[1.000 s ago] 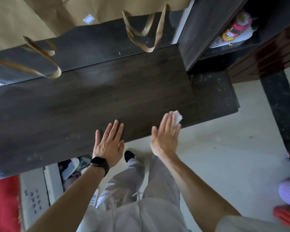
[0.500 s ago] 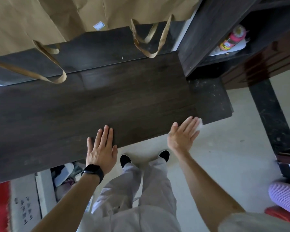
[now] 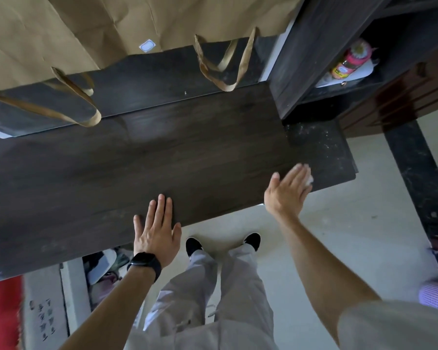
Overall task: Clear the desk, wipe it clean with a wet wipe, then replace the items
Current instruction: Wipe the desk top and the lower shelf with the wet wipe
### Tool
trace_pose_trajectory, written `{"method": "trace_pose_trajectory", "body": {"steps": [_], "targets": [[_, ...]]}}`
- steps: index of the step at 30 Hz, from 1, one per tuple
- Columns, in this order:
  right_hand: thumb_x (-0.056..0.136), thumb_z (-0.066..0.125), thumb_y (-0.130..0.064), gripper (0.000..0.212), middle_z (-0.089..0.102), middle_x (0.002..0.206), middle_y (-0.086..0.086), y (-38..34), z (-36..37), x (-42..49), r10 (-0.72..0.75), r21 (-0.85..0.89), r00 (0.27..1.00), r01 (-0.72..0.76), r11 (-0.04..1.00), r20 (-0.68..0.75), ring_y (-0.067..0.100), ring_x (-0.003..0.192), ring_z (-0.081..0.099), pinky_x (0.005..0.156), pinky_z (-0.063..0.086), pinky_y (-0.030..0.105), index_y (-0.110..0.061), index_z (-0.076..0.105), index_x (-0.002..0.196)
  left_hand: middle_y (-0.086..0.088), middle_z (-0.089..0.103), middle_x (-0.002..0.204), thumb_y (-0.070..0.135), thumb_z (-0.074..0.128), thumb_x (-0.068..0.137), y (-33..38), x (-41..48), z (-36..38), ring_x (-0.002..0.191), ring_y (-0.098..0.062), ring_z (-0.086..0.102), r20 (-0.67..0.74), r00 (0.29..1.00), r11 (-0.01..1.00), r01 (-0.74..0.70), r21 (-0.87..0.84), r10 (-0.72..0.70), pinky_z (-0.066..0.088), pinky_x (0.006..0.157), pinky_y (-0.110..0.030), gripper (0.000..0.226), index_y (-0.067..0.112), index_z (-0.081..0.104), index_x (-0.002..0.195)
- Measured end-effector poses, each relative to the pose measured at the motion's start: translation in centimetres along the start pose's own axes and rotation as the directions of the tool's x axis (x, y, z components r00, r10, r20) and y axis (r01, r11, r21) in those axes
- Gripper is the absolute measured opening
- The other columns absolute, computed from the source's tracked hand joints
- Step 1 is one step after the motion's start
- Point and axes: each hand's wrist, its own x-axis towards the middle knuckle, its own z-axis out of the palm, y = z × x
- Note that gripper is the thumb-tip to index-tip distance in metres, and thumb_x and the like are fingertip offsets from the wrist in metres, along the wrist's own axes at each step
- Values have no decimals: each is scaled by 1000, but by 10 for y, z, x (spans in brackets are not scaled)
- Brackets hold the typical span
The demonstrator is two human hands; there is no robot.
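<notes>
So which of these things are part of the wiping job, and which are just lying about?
In the job: desk, wet wipe under the right hand, left hand flat on the desk.
Lying about: brown paper bags, pink bottle.

Desk: dark brown, streaked wood grain; its right end is nearer black, flecked with pale specks. Wet wipe: white. Paper bags: tan kraft, with handles in the same tan; label white with a blue border. Watch: black. Trousers: light grey. Shoes: black. Floor: pale grey-beige, faintly mottled. Bottle: pink, yellow label. Mat: red. Cloth at lower right: lilac, finely striped.
</notes>
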Motion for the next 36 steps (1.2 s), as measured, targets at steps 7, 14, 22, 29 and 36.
{"method": "trace_pose_trajectory", "body": {"steps": [7, 14, 22, 29, 36], "targets": [[100, 4, -53, 73, -22, 162, 9, -28, 30, -81, -377, -163, 915, 398, 903, 147, 21, 149, -23, 123, -4, 46, -8, -14, 154, 6, -8, 164, 52, 11, 94, 3, 0, -1, 152, -18, -2, -15, 1000, 1000, 9, -14, -9, 8, 119, -56, 71, 22, 1, 157], [103, 16, -48, 71, -6, 165, 10, -32, 6, 18, -397, -188, 915, 402, 896, 67, 21, 152, -9, 123, 5, 50, -6, -1, 156, 6, -5, 164, 49, 10, 94, -16, -19, -2, 152, -18, 1, -35, 996, 996, 85, -38, -86, 5, 120, -53, 68, 25, 5, 157], [102, 22, -50, 75, 2, 165, 16, -56, 38, -58, -518, -196, 852, 521, 831, 71, 26, 153, -2, 122, 9, 53, -1, 6, 155, 3, -4, 165, 47, 17, 93, -56, -61, 16, 152, -20, 0, -8, 963, 955, 267, -126, -270, 6, 120, -54, 70, 24, 5, 158], [103, 24, -47, 71, 2, 165, 12, -173, 98, -146, -889, -134, 375, 927, 351, 263, 22, 153, -4, 123, 8, 51, -3, 9, 156, 6, -7, 165, 47, 21, 97, -121, -92, 23, 152, -13, -5, -32, 854, 834, 497, -239, -519, 5, 122, -53, 66, 26, 2, 158], [101, 26, -47, 72, 0, 166, 9, -251, 148, -231, -922, -36, 32, 999, 19, 386, 20, 153, -5, 123, 7, 50, -6, 7, 157, 4, -2, 165, 35, 33, 101, -175, -110, 17, 152, -13, -5, -58, 769, 735, 583, -347, -637, 3, 123, -47, 66, 19, 3, 158]]}}
